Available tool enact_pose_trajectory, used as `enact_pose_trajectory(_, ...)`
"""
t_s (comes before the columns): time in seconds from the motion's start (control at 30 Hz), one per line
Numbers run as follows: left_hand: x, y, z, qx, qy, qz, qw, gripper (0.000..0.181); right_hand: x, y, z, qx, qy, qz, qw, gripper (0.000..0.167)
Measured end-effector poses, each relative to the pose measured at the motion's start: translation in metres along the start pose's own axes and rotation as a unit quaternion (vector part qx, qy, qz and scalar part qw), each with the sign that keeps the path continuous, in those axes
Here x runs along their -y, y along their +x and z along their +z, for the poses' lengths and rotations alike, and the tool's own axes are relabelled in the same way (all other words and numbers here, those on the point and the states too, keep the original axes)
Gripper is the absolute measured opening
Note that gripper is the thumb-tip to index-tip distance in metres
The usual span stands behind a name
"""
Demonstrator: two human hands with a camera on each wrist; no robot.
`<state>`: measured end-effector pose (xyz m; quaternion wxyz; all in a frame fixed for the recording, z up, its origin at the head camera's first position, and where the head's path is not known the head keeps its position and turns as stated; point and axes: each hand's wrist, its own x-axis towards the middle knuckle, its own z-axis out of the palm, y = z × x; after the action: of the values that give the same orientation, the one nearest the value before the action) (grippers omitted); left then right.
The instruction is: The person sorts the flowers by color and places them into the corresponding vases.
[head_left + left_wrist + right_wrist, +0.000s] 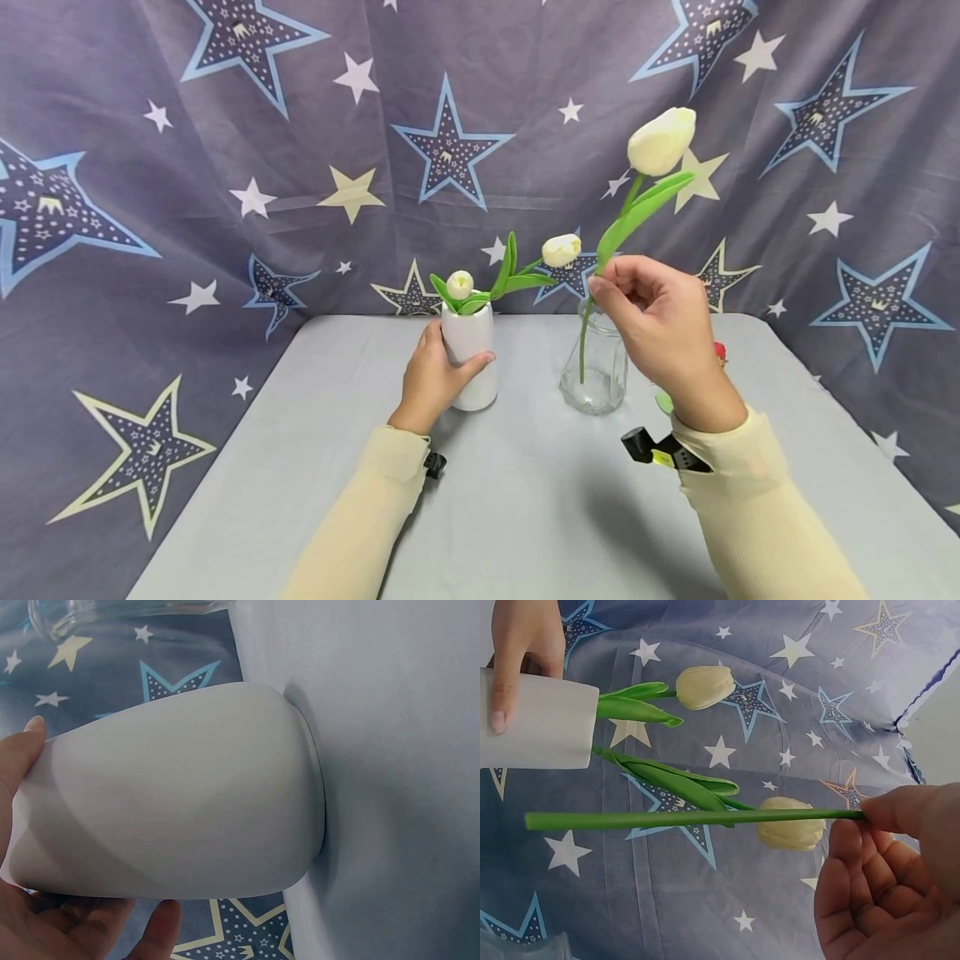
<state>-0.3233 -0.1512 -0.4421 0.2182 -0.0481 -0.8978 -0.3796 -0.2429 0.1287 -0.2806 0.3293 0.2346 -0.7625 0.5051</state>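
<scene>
My left hand (432,375) is wrapped around a white vase (472,387) standing on the table. Two white artificial tulips stick out of it: a short one (460,285) upright, another (561,250) leaning right. In the left wrist view, the vase (180,795) lies between thumb and fingers. My right hand (667,325) pinches the green stem of a third white tulip (662,142) between thumb and forefinger, bloom up. From the head, its lower stem overlaps the clear glass vase (596,387); in the right wrist view, the stem (645,819) hangs in the air, apart from that vase.
Partly hidden behind my right wrist, something red (721,352) and a green leaf (663,402) show on the table. A grey cloth covers the table (517,500). Directly behind it hangs a star-patterned curtain (420,50).
</scene>
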Motion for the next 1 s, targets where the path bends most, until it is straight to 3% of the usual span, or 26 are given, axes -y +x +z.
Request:
enact_pose_trajectory(0.4, 0.001, 0.001, 0.001, -0.005, -0.001, 0.010, 0.9999, 0.095, -0.008, 0.005, 0.014, -0.020, 0.060, 0.019, 0.9978, 0.010)
enact_pose_trajectory(1.0, 0.002, 0.001, 0.001, -0.005, 0.001, 0.006, 1.0000, 0.095, -0.004, 0.009, 0.037, -0.027, 0.083, 0.008, 0.9961, 0.010)
